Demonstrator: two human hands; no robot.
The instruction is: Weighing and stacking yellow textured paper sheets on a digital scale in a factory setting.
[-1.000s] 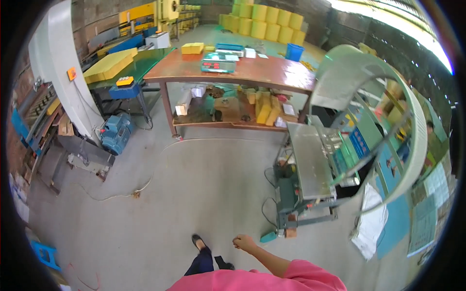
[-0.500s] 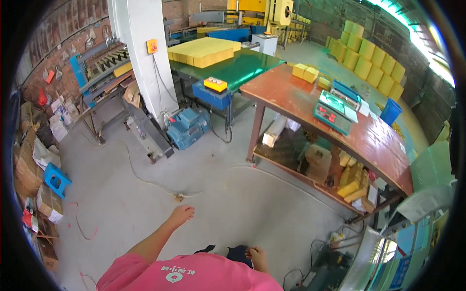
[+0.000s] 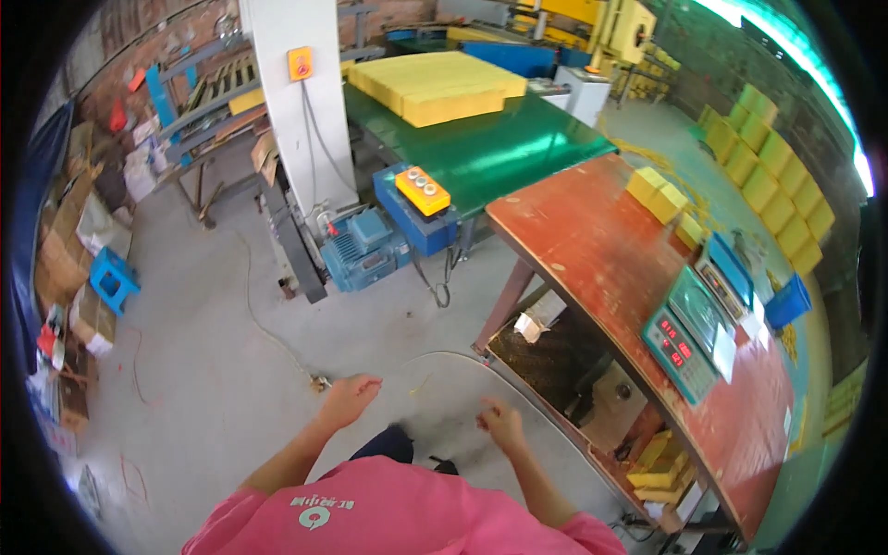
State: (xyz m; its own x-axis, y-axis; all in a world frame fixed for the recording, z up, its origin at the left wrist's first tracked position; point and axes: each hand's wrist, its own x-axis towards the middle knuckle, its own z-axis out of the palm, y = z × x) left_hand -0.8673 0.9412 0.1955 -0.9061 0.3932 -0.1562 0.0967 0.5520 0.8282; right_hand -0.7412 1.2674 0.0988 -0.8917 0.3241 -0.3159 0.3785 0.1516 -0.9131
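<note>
My left hand [image 3: 346, 400] hangs over the grey concrete floor with its fingers loosely curled and nothing in it. My right hand [image 3: 500, 425] is a little to the right, fingers also curled, holding nothing. Both forearms come out of a pink shirt at the lower edge. A red-topped work table [image 3: 592, 250] stands ahead to the right of my right hand. Further ahead is a green machine bed [image 3: 504, 153] with a stack of yellow foam slabs [image 3: 435, 83] on it.
A green weighing scale [image 3: 689, 333] and yellow foam blocks [image 3: 659, 192] lie on the red table. A blue motor [image 3: 356, 250] and an orange button box [image 3: 423, 190] sit by a white column [image 3: 296, 102]. A cable [image 3: 268, 324] trails across the floor. A blue stool [image 3: 113, 280] stands at left.
The view has swung left, from the red table and a white machine to the green machine bed and column. My right hand has come up into view beside the left.
</note>
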